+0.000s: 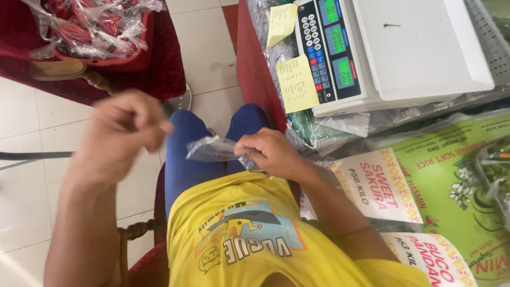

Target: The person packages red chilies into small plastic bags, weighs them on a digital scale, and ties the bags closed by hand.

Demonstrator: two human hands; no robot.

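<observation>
My right hand (271,152) grips a small clear plastic bag (212,149) above my lap, fingers pinched on its right end. My left hand (125,130) is raised to the left of the bag, blurred, fingers curled with thumb and forefinger pinched together; I cannot tell whether it holds anything. The bag's free end points toward it without touching. I sit on a red chair in a yellow shirt and blue trousers.
A white digital weighing scale (419,48) with a keypad and green displays stands on the counter to the right, yellow paper notes (297,82) beside it. Green rice sacks (457,175) with white price cards lie below. A red basket (101,32) of plastic-wrapped red items sits upper left.
</observation>
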